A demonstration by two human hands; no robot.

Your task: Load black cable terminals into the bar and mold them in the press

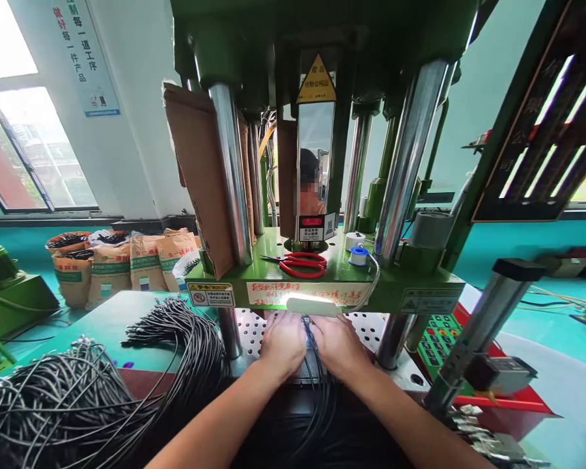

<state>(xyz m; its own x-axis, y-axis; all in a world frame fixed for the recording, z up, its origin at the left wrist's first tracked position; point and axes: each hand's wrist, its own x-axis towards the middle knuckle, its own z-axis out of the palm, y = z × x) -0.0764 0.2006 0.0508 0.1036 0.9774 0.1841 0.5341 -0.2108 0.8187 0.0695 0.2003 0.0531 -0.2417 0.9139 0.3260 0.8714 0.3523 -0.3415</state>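
Both hands reach under the green platen (390,296) of a press, side by side over its perforated metal bed (251,332). My left hand (284,344) and my right hand (339,345) flank a small bunch of black cables (317,384), which hangs down toward my lap. The cable ends lie between the two hands, near the platen's front edge. My fingertips are partly hidden by the platen and a bright lamp (312,305), so what each hand grips does not show.
Bundles of black cables (190,339) lie on the table at left. Red-handled scissors (303,264) and a blue-and-white spool (359,255) rest on the platen. Steel columns (229,176) surround the work area; a red control panel (508,394) stands at right.
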